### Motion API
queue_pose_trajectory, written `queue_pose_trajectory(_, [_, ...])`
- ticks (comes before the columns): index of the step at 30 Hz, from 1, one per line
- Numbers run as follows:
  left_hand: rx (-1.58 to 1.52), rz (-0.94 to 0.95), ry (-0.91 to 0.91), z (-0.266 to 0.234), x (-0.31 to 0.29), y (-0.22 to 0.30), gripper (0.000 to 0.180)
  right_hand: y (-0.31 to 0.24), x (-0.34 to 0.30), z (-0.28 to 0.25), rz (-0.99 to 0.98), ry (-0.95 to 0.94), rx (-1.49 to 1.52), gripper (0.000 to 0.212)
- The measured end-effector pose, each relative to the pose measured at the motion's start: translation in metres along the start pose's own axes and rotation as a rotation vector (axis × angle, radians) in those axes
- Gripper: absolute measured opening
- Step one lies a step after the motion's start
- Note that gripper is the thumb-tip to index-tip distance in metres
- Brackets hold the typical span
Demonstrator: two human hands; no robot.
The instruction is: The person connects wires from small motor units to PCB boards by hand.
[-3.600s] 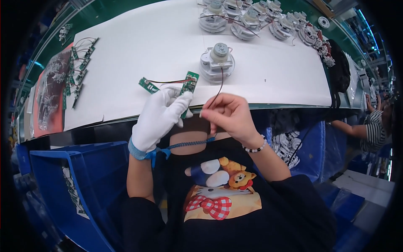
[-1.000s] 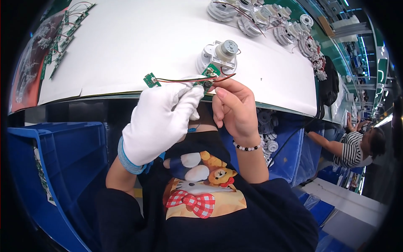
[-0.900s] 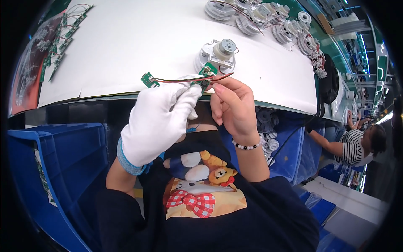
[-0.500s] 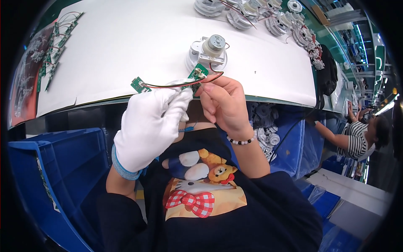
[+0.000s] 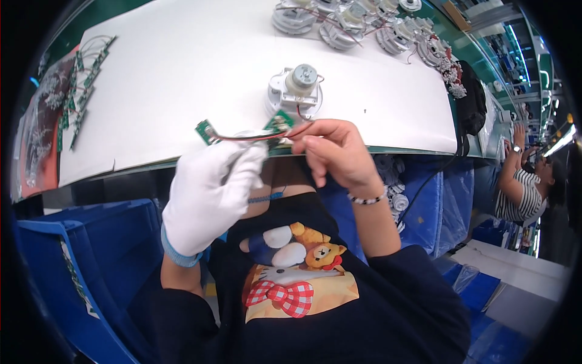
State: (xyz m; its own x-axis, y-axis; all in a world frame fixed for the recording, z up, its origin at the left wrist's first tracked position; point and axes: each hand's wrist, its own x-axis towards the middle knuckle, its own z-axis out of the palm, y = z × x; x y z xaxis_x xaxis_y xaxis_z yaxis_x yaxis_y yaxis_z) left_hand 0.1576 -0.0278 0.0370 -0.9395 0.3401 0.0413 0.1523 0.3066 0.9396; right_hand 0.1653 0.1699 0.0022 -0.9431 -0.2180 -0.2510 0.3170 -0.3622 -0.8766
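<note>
Head view: gloved left hand [image 5: 209, 194] and bare right hand [image 5: 333, 151] pinch red wires [image 5: 254, 136] running crosswise; one green circuit board [image 5: 207, 131] dangles left of both grips; motor [image 5: 295, 91] just beyond.

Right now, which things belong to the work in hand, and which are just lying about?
In hand:
gloved left hand
bare right hand
wired green circuit boards
round motor unit

Lying about:
other motor units
spare boards
blue bin
</note>
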Motion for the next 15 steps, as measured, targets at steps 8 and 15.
queue_pose_trajectory(8, [-0.036, -0.213, -0.020, -0.009, 0.001, -0.008, 0.023, -0.048, 0.047, -0.055, 0.147, 0.385, -0.506, 0.048])
queue_pose_trajectory(15, [-0.082, -0.162, -0.004, -0.010, -0.005, -0.014, 0.019, -0.045, 0.079, -0.061, 0.312, 0.027, -0.295, 0.021])
